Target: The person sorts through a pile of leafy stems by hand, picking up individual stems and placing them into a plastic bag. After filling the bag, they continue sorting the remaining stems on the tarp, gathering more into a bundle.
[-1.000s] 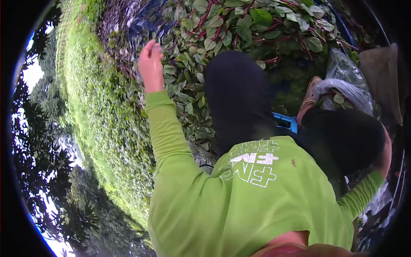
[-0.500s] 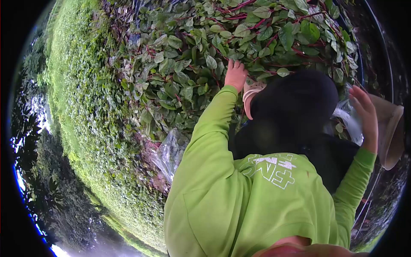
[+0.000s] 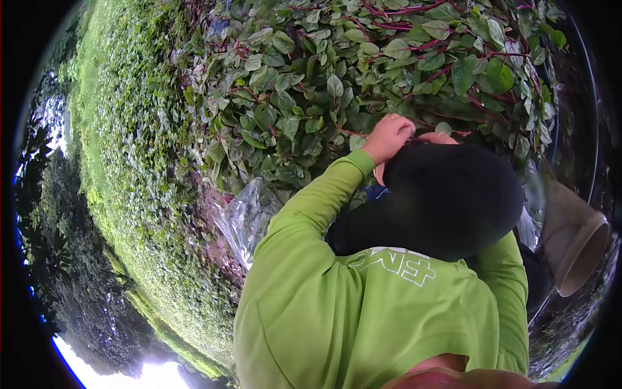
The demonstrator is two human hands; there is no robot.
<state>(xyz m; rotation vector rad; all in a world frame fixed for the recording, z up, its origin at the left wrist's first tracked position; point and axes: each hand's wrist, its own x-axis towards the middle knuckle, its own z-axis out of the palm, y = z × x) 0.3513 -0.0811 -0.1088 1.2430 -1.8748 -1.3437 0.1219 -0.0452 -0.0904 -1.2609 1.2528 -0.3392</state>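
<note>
My left hand (image 3: 389, 137) is at the near edge of leafy vines with red stems (image 3: 337, 87). Its fingers are curled closed, and what they may hold is too small to make out. Close beside it, a small part of my right hand (image 3: 438, 138) shows above a dark rounded shape (image 3: 447, 194), apparently my knee in dark cloth. That shape hides the rest of the right hand, its fingertips and its forearm. A pale pinkish curved edge (image 3: 380, 174) shows just below my left wrist.
Crumpled clear plastic (image 3: 246, 217) lies left of my left arm. To the right, a tan container with an open rim (image 3: 580, 249) lies tilted, with more clear plastic (image 3: 532, 201) beside it. A thin curved rod (image 3: 591, 97) runs along the right. Bright green plants (image 3: 123, 149) cover the left.
My right hand has come in from the far right to beside my left hand. My left hand has shifted right and nearer, its fingers now curled. The view has shifted slightly.
</note>
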